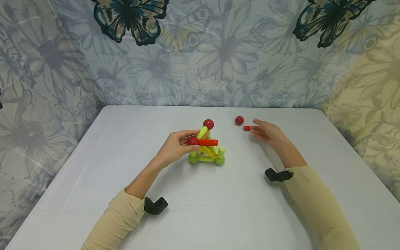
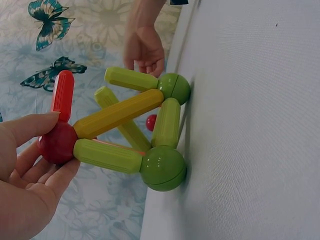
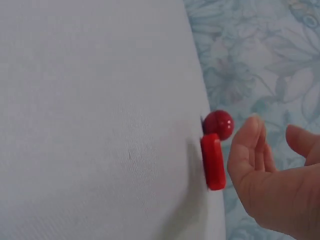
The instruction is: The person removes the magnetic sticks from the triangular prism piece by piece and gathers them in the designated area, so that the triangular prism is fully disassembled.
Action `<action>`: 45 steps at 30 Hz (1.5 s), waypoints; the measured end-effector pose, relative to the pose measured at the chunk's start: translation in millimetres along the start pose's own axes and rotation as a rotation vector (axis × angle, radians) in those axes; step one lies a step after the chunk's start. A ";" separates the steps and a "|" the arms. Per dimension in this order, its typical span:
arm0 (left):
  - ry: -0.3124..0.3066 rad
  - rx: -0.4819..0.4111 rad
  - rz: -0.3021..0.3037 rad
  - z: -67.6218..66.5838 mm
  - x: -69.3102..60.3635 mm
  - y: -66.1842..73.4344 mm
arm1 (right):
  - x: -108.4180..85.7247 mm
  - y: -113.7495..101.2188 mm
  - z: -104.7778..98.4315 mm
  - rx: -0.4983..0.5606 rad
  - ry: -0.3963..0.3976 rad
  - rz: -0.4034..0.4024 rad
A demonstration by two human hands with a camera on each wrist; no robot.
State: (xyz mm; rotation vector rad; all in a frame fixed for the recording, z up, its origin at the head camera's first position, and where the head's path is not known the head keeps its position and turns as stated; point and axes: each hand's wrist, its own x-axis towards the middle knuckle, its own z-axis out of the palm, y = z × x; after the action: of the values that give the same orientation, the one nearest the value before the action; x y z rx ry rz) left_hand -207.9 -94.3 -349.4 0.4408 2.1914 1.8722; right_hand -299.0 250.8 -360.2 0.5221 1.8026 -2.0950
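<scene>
My left hand point(image 1: 172, 149) pinches a red ball point(image 2: 58, 143) on a toy structure of rods and balls. A red rod point(image 1: 208, 142) sticks out from that ball, to the right in the head view. Yellow rod point(image 2: 120, 114) and yellow-green rod point(image 2: 108, 155) run from the ball to green balls point(image 2: 163, 168) at the base. Another red ball point(image 1: 208, 124) tops the structure's far side. My right hand point(image 1: 271, 136) hovers with relaxed fingers beside a loose red rod point(image 3: 213, 161); in the right wrist view nothing is between thumb and fingers.
A loose red ball point(image 1: 239, 120) lies just beyond the loose rod, on the white table point(image 1: 200, 211). Behind the table's far edge stands a floral wall point(image 1: 218, 80) with butterfly decorations point(image 1: 128, 21). Black devices point(image 1: 155, 205) are worn at both wrists.
</scene>
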 end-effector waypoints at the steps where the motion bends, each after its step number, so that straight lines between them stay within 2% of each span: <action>1: 0.000 0.000 0.000 -0.1 0.1 0.0 | -2.4 0.7 2.1 0.007 -0.047 -0.013; 5: 0.003 -0.002 0.001 -0.3 0.6 -1.0 | -9.7 4.1 11.4 0.003 -0.167 -0.059; 11: 0.002 -0.003 0.003 -0.7 1.5 -3.6 | -20.4 4.9 25.7 0.000 -0.342 -0.079; 15: 0.007 0.007 0.004 -0.7 1.4 -3.3 | -28.5 2.8 38.2 -0.099 -0.463 -0.128; 22: 0.012 0.001 -0.001 -0.3 0.2 -1.6 | -46.1 -1.6 63.1 -0.222 -0.612 -0.210; 35: -0.007 -0.028 0.021 0.0 1.6 -3.5 | -66.8 -6.2 97.8 -0.518 -0.736 -0.366; 42: -0.015 -0.029 0.042 0.4 2.0 -3.7 | -75.6 -6.3 113.5 -0.558 -0.800 -0.425; 45: -0.019 -0.034 0.040 0.5 2.2 -4.2 | -75.9 -5.4 117.2 -0.623 -0.802 -0.479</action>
State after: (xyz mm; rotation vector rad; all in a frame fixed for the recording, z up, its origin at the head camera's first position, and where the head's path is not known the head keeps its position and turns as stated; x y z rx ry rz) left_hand -210.1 -93.6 -353.6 0.4978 2.1505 1.9149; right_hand -242.1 136.3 -303.8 -0.8546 1.9752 -1.4634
